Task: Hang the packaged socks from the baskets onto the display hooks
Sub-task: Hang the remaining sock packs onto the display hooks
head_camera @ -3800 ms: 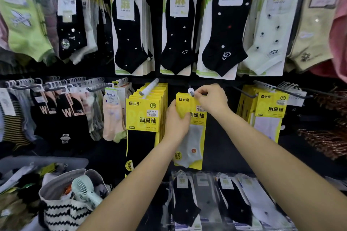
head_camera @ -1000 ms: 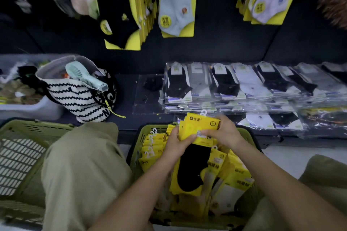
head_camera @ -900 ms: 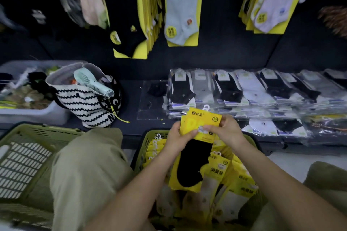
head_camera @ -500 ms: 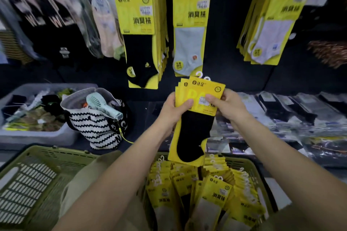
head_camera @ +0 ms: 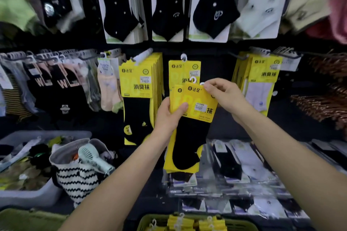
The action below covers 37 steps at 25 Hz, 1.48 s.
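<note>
Two hands on a small stack of yellow sock packs (head_camera: 193,110), black socks showing, held up in front of the lone yellow pack (head_camera: 185,70) on the middle hook and covering its lower half. Left hand (head_camera: 170,116): grip pinching the stack's left edge, thumb across the front card. Right hand (head_camera: 225,95): grip pinching the front pack's top right corner, next to its white hanger loop. Stack tilted slightly, not on any hook. Just left of the lone pack: full hook of the same yellow packs (head_camera: 139,84) with black socks. Well right of it: another yellow bunch (head_camera: 261,75) with white socks. Straight below it, at the frame's bottom edge: green basket (head_camera: 148,221) with more yellow packs inside. Below and right of it: flat bagged socks (head_camera: 234,165) laid out on the surface. Below-left of it: striped bag (head_camera: 78,180) with a pale hand fan (head_camera: 93,157) sticking out, grey bin (head_camera: 28,196) beyond that.
</note>
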Available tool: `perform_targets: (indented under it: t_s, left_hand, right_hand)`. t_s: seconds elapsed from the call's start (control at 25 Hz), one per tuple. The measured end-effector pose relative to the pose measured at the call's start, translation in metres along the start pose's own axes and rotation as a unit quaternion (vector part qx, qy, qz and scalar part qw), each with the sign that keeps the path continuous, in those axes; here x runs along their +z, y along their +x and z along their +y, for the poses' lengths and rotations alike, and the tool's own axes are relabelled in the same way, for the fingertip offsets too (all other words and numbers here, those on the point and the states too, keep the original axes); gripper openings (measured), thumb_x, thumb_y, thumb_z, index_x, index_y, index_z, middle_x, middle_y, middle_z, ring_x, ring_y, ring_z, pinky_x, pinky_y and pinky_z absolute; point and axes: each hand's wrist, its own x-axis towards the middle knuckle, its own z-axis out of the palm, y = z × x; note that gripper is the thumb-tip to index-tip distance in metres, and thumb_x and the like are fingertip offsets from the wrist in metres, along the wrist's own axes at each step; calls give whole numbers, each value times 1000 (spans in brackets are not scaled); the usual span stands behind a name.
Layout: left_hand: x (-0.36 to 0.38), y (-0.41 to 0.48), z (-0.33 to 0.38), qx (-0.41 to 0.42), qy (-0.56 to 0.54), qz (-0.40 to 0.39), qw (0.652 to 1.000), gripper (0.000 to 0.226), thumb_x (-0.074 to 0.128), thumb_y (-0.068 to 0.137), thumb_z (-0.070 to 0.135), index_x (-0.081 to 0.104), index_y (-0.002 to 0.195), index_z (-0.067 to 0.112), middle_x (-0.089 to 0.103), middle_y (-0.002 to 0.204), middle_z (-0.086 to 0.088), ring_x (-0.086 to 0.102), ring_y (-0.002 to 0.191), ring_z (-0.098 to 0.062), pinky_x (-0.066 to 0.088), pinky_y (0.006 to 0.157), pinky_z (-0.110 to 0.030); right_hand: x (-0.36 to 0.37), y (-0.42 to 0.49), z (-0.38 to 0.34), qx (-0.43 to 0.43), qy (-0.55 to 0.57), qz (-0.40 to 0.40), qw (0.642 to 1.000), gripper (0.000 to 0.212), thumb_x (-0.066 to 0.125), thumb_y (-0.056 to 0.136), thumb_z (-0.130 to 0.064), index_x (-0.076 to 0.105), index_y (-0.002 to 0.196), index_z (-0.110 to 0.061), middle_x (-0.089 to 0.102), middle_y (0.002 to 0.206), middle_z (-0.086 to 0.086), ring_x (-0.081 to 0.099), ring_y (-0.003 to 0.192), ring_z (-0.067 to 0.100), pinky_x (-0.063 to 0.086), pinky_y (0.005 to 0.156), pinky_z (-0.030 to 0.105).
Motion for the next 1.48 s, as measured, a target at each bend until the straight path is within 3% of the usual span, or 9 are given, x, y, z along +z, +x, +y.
perform_targets:
  t_s: [0.36, 0.48, 0.6, 0.72, 0.84, 1.04, 1.24, 1.4, 1.48]
  left_hand:
    - [-7, 12, -3, -49, -129, 19, 990, 20, 52, 94, 32, 58, 111, 24, 69, 109, -1, 65, 103, -19, 54, 87, -37]
    - [-16, 15, 0, -32, -86, 56, 994, 14, 48, 96, 32, 60, 103, 30, 69, 103, 5, 66, 98, -13, 54, 75, -24]
    - [-28, 19, 4, 15, -5, 80, 997, 24, 45, 97, 32, 57, 115, 22, 64, 115, 4, 59, 108, -13, 50, 88, -27]
    - [-43, 16, 7, 71, 20, 115, 991, 14, 46, 97, 31, 59, 100, 31, 66, 97, 17, 60, 97, -9, 49, 82, -21]
    - [-59, 10, 7, 90, 15, 146, 985, 13, 46, 97, 28, 59, 100, 29, 66, 102, 10, 62, 98, -10, 49, 83, -28]
    - [-79, 2, 7, 91, 20, 158, 983, 20, 46, 97, 27, 61, 109, 20, 70, 102, 8, 66, 94, -6, 51, 71, -15]
    - [-85, 3, 12, 87, 25, 152, 984, 22, 46, 97, 27, 61, 110, 18, 70, 103, 4, 66, 95, -8, 51, 71, -15]
    - [-74, 6, 17, 89, 35, 128, 987, 18, 46, 97, 27, 61, 106, 22, 69, 104, 5, 64, 97, -7, 51, 81, -24]
    - [-64, 8, 19, 93, 47, 119, 987, 13, 46, 97, 27, 59, 99, 28, 67, 99, 10, 62, 93, -3, 48, 78, -20]
  right_hand:
    - [20, 30, -15, 31, 49, 11, 998, 12, 65, 86, -20, 65, 75, -25, 60, 76, -7, 56, 68, 2, 43, 54, 10]
    - [21, 35, -17, 42, 61, 24, 997, 13, 65, 86, -18, 66, 73, -23, 63, 73, -12, 57, 62, -4, 41, 49, 6]
    - [13, 45, -27, 37, 59, 60, 996, 15, 67, 83, -18, 68, 69, -24, 65, 74, -13, 56, 65, -4, 41, 52, 9]
    - [6, 58, -42, 5, 33, 61, 998, 14, 68, 83, -17, 71, 70, -23, 68, 77, -12, 58, 72, 1, 43, 56, 12]
    - [11, 73, -51, -31, -51, 71, 996, 16, 66, 83, -19, 70, 70, -26, 67, 76, -11, 58, 75, 4, 45, 63, 19]
    - [32, 88, -51, -37, -128, 70, 989, 23, 68, 81, -24, 65, 60, -33, 63, 72, -18, 58, 77, 3, 47, 68, 23]
    - [33, 95, -45, -3, -152, 60, 987, 21, 64, 85, -23, 67, 66, -32, 66, 80, -12, 59, 76, 8, 51, 68, 29]
    - [25, 83, -41, -35, -124, 150, 980, 9, 60, 87, -21, 67, 88, -25, 63, 85, -13, 56, 79, 2, 45, 72, 20]
    - [23, 66, -41, -92, -89, 171, 977, 8, 58, 88, -22, 63, 84, -27, 61, 79, -14, 54, 72, -2, 42, 66, 10]
